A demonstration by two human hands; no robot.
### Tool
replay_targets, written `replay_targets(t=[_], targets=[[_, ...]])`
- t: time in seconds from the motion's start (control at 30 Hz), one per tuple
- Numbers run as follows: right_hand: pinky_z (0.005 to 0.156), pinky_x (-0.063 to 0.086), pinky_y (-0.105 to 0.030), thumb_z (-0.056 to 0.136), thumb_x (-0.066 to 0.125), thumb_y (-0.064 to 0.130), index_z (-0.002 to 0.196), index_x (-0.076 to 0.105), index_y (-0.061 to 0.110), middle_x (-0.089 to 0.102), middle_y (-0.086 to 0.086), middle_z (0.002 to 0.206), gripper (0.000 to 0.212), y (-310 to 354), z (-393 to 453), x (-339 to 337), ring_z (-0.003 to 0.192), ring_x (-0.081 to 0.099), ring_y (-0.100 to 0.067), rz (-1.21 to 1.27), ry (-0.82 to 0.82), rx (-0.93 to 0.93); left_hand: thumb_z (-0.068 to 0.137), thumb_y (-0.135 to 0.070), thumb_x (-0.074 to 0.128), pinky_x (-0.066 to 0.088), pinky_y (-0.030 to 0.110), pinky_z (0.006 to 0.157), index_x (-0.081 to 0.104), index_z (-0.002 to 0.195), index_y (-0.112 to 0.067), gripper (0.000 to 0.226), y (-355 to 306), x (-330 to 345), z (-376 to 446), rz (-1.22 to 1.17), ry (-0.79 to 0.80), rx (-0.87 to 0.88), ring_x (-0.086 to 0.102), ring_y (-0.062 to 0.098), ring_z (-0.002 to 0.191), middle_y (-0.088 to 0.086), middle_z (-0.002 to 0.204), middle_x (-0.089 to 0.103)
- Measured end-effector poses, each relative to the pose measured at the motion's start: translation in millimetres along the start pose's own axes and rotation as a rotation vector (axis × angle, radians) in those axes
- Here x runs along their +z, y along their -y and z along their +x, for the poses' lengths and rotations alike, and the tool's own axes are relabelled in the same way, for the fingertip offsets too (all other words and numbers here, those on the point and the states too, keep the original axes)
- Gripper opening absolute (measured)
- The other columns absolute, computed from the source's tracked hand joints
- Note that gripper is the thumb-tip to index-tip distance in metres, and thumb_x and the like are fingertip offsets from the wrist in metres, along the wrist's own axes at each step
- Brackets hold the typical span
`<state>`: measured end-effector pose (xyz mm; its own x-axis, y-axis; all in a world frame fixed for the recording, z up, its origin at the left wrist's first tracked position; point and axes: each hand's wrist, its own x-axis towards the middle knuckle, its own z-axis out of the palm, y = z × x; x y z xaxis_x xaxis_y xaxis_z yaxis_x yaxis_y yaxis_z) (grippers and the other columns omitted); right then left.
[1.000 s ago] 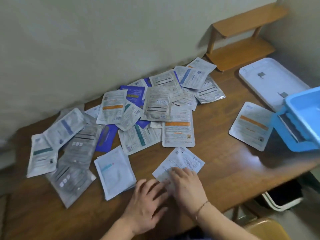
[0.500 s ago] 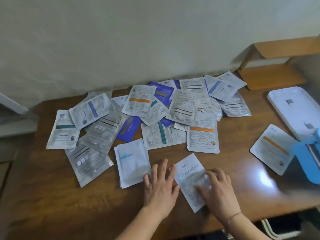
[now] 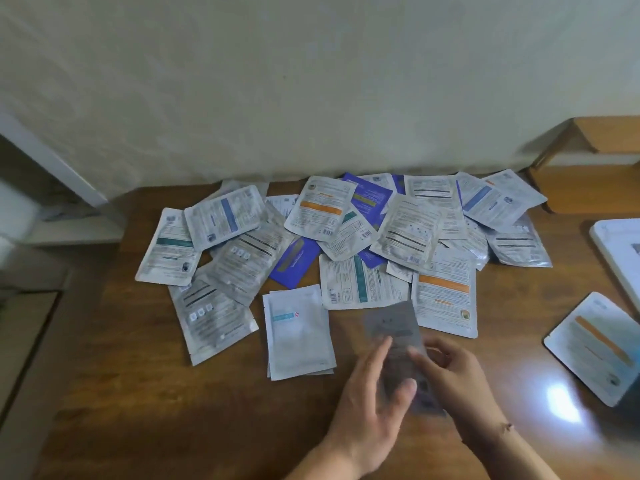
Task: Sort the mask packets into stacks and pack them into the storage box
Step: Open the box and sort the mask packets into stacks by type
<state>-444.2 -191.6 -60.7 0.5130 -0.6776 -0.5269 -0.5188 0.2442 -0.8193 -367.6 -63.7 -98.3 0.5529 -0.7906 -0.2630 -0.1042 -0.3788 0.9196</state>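
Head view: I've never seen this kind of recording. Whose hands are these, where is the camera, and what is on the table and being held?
There is no machine here. A person wears a camera on the head, looking forward and down, so the left hand and right hand are the wearer's own. Between them they hold one packet, lifted and blurred by motion; the grip is hard to read. On the wooden table lies a loose pile of overlapping mask packets, mostly silver-white, a few blue. A white packet lies beside the hands, and an orange-striped packet lies apart at the right. A white lid shows at the right edge. The storage box is out of view.
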Motion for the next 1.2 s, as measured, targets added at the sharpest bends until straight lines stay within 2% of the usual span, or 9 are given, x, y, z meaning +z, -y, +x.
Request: replay_targets(t=[0.17,0.27,0.37,0.47,0.57,0.8,0.93,1.03,1.2], targets=[[0.090,0.044,-0.009,0.090,0.063,0.028,0.106,0.069,0.038,0.064,0.034,0.109,0.019,6.7,-13.9,59.5,0.108,0.055,0.016,-0.346,0.147,-0.482,0.090,-0.037,0.055,0.054,0.032,0.094,0.049,0.131,-0.033,0.041,-12.2,-31.2,9.0,-0.652,-0.320,-0.191,0.061,0.006,0.115,-0.012,0.130,0.060],[0.092,0.044,-0.013,0.085,0.059,0.036,0.107,0.067,0.036,0.065,0.024,0.114,0.023,11.1,9.6,78.6,0.109,0.057,0.006,-0.450,0.169,-0.664,0.099,-0.018,0.055,0.054,0.044,0.094,0.057,0.123,-0.034,0.029,18.4,-63.2,15.4,-0.530,-0.539,-0.211,0.066,0.013,0.109,-0.005,0.120,0.068],[0.099,0.043,-0.026,0.083,0.063,0.034,0.121,0.061,0.026,0.058,0.010,0.124,0.038,16.9,55.0,101.5,0.115,0.052,-0.014,-0.721,0.086,-0.650,0.099,-0.014,0.051,0.057,0.033,0.089,0.052,0.130,-0.034,0.036,43.0,-92.0,26.7,-0.201,-0.586,-0.228,0.064,0.011,0.109,-0.006,0.122,0.065],[0.100,0.041,-0.029,0.087,0.061,0.040,0.133,0.048,0.026,0.048,0.005,0.128,0.050,14.1,81.1,117.8,0.120,0.043,-0.020,-0.941,0.187,-0.438,0.096,-0.012,0.056,0.046,0.016,0.091,0.046,0.142,-0.024,0.049,56.0,-104.3,36.0,0.078,-0.559,-0.242,0.056,0.009,0.116,-0.010,0.126,0.057],[0.091,0.046,-0.027,0.087,0.061,0.042,0.130,0.048,0.026,0.053,0.004,0.118,0.049,3.2,81.4,119.7,0.110,0.050,-0.016,-0.875,0.176,-0.367,0.091,-0.016,0.064,0.038,0.024,0.105,0.040,0.146,-0.017,0.061,63.6,-108.5,37.3,0.299,-0.505,-0.236,0.040,0.014,0.129,-0.001,0.140,0.044],[0.063,0.045,-0.022,0.083,0.066,0.038,0.082,0.061,0.028,0.064,0.004,0.082,0.011,-3.7,77.9,124.7,0.076,0.059,-0.014,-0.734,0.115,-0.238,0.095,-0.034,0.056,0.045,0.043,0.106,0.033,0.148,-0.027,0.058,66.1,-107.2,39.4,0.082,-0.504,-0.323,0.036,0.016,0.136,-0.002,0.148,0.040],[0.053,0.029,-0.013,0.081,0.066,0.027,0.067,0.044,0.032,0.054,0.005,0.075,0.026,-7.0,74.9,131.5,0.070,0.049,-0.012,-0.742,0.172,-0.267,0.094,-0.033,0.060,0.032,0.043,0.116,0.020,0.153,-0.024,0.072,58.7,-103.0,41.6,0.136,-0.456,-0.280,0.020,0.016,0.144,-0.002,0.158,0.024],[0.062,0.044,-0.019,0.080,0.070,0.025,0.081,0.067,0.026,0.063,0.002,0.082,0.004,1.6,81.4,119.7,0.077,0.060,-0.020,-0.774,0.060,-0.397,0.082,-0.053,0.068,0.016,0.040,0.120,-0.001,0.154,-0.029,0.103,61.6,-106.0,28.8,0.344,-0.342,-0.247,0.005,0.017,0.147,-0.005,0.162,0.006],[0.080,0.052,-0.046,0.081,0.072,0.018,0.115,0.068,0.022,0.065,-0.005,0.117,0.035,27.8,144.3,103.2,0.105,0.058,-0.032,-1.053,0.100,-0.886,0.071,-0.078,0.058,0.006,0.046,0.117,-0.025,0.143,-0.047,0.114,72.4,-108.9,1.3,0.746,-0.125,-0.316,-0.010,0.019,0.143,-0.013,0.157,-0.024]])
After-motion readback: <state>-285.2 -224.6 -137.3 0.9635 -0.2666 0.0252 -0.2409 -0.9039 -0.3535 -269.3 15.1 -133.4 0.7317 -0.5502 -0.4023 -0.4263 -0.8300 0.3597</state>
